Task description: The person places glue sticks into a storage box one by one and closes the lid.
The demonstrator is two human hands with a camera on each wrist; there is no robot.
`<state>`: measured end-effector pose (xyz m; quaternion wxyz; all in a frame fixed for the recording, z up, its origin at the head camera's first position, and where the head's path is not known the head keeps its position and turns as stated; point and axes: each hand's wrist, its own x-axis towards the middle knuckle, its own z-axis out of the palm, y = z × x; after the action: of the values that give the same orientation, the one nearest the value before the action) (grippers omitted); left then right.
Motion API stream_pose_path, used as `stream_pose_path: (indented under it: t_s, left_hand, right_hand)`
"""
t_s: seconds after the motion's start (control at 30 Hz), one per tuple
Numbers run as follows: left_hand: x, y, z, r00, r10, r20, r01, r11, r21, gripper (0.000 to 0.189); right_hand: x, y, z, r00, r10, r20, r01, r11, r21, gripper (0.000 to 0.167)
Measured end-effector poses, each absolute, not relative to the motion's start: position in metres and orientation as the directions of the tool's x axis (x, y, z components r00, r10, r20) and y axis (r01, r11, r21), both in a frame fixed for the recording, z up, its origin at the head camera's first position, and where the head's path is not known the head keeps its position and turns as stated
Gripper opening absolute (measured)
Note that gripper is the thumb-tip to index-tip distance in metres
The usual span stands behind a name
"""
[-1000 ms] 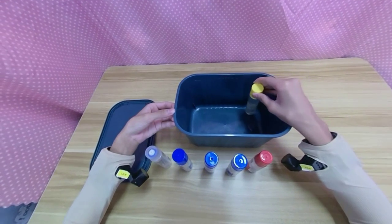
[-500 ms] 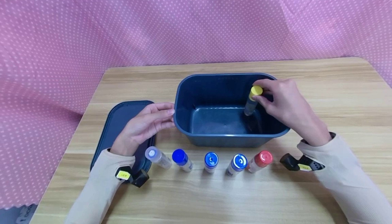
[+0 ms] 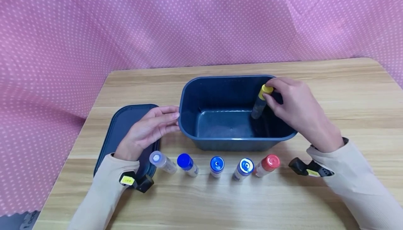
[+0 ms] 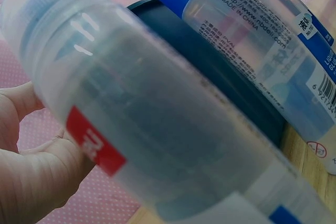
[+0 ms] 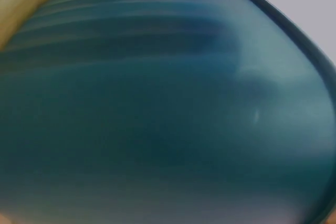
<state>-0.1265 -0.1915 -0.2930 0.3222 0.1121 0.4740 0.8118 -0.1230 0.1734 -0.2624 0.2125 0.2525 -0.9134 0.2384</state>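
My right hand (image 3: 297, 109) reaches over the right end of a dark blue plastic bin (image 3: 233, 144). Its thumb and fingers pinch the yellow cap of a glue bottle (image 3: 259, 107), which leans inside with its lower end near the bin's floor. At the left end, my left hand (image 3: 152, 127) touches the rim with extended fingers. Several more glue bottles stand in front: one with a frosted cap (image 3: 162, 161), some blue-capped (image 3: 217, 166) and one red-capped (image 3: 267, 165). A clear glue bottle (image 4: 147, 103) fills much of the left wrist view. Only the bin's outer wall (image 5: 157, 129) dominates the right wrist view.
A dark blue lid (image 3: 124, 123) lies on the wooden table (image 3: 352, 107) beneath my left forearm, left of the bin. Behind the table hangs a pink dotted cloth (image 3: 195, 23). The bottle row runs close along the bin's front.
The yellow-capped bottle now leans further, its cap shifted right along with my right hand. My left hand, the bin and the bottle row have stayed in place.
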Motion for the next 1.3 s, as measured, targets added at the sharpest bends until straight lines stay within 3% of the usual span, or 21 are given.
stream_pose_path:
  t_s: [0.13,0.37,0.53,0.7,0.87,1.07,1.3]
  left_hand:
    - [-0.126,-0.192,-0.293,-0.767,0.629,-0.123,-0.416,-0.343,0.842,0.022]
    - [-0.126,-0.193,-0.294,-0.76,0.642,-0.098,-0.417,-0.367,0.832,0.022]
    - [-0.126,-0.194,-0.294,-0.752,0.656,-0.068,-0.412,-0.386,0.825,0.022]
    - [-0.126,-0.193,-0.294,-0.748,0.661,-0.064,-0.411,-0.385,0.826,0.022]
    - [-0.126,-0.191,-0.295,-0.752,0.654,-0.084,-0.418,-0.374,0.828,0.022]
    - [-0.126,-0.191,-0.296,-0.767,0.631,-0.119,-0.415,-0.345,0.842,0.023]
    - [-0.126,-0.192,-0.297,-0.772,0.628,-0.098,-0.395,-0.353,0.848,0.023]
  right_hand:
    - [-0.119,0.179,-0.258,-0.774,-0.329,0.542,-0.555,0.763,-0.33,0.021]
    - [-0.091,0.206,-0.248,-0.698,-0.206,0.686,-0.589,0.71,-0.386,0.016]
    - [-0.062,0.218,-0.25,-0.718,-0.184,0.671,-0.604,0.642,-0.471,0.013]
    - [-0.039,0.22,-0.254,-0.758,-0.227,0.612,-0.607,0.589,-0.534,0.021]
    - [-0.027,0.216,-0.263,-0.738,-0.312,0.599,-0.669,0.456,-0.586,0.021]
    - [-0.02,0.21,-0.265,-0.768,-0.443,0.461,-0.638,0.472,-0.608,0.051]
    - [-0.023,0.204,-0.274,-0.705,-0.576,0.414,-0.689,0.419,-0.591,0.062]
